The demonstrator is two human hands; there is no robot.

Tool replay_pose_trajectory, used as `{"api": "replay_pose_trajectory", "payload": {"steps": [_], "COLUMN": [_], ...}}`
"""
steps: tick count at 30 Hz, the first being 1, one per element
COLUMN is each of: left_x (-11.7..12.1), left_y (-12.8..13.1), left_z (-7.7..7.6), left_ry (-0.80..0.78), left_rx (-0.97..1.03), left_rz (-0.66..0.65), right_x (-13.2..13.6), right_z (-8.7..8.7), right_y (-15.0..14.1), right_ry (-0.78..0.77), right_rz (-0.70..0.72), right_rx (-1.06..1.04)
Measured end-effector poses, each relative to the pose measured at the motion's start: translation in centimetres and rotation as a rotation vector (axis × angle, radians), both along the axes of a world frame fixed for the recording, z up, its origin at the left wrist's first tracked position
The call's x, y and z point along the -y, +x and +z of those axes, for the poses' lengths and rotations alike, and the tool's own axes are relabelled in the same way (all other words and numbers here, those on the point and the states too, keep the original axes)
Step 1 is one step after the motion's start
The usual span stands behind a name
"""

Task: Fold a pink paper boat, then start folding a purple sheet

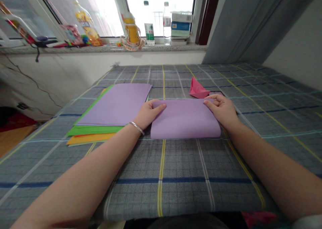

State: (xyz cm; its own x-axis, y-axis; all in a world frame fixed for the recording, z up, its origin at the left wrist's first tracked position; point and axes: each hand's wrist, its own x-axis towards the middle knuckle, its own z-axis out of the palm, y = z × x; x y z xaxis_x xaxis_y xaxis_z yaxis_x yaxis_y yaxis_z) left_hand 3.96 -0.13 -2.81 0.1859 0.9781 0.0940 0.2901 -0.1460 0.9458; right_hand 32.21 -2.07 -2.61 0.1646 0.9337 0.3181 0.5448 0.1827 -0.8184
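Note:
A sheet of purple paper [186, 120] lies in front of me, bent over on itself with a rounded fold along the near side. My left hand [148, 113] pinches its far left corner, thumb on top. At the far right corner my right hand [222, 108] holds the paper between thumb and fingers. Just beyond the right hand sits a folded pink paper boat [198, 89]. A dark-edged flat object [216, 93], perhaps a phone, is partly hidden behind that hand.
Left of my hands lies a stack of coloured paper [113, 105], purple on top, green and orange below. A plaid cloth [186, 175] covers the surface. Bottles, a yellow cup [131, 29] and boxes [180, 26] stand on the windowsill [105, 48]. A grey curtain [251, 24] hangs at right.

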Motion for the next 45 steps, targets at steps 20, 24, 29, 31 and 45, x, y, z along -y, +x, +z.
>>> {"api": "replay_pose_trajectory", "payload": {"steps": [20,24,29,31,45], "left_x": [-0.7,-0.7,-0.8,-0.8,-1.7], "left_y": [0.0,0.0,0.0,0.1,0.1], "left_z": [-0.5,-0.4,-0.4,-0.4,-0.6], "left_ry": [0.392,0.367,0.327,0.292,0.113], "left_rx": [-0.117,-0.182,-0.194,-0.216,-0.369], "left_rz": [0.125,0.138,0.066,0.065,0.054], "right_x": [-0.3,-0.6,-1.0,-1.2,-2.2], "right_z": [-0.5,-0.8,-1.0,-1.1,-1.1], "right_y": [0.1,0.3,0.7,0.8,0.8], "right_ry": [0.105,0.099,0.089,0.07,-0.014], "right_rz": [-0.007,0.005,0.028,0.026,0.058], "right_rx": [-0.035,0.033,0.166,0.19,0.333]}}
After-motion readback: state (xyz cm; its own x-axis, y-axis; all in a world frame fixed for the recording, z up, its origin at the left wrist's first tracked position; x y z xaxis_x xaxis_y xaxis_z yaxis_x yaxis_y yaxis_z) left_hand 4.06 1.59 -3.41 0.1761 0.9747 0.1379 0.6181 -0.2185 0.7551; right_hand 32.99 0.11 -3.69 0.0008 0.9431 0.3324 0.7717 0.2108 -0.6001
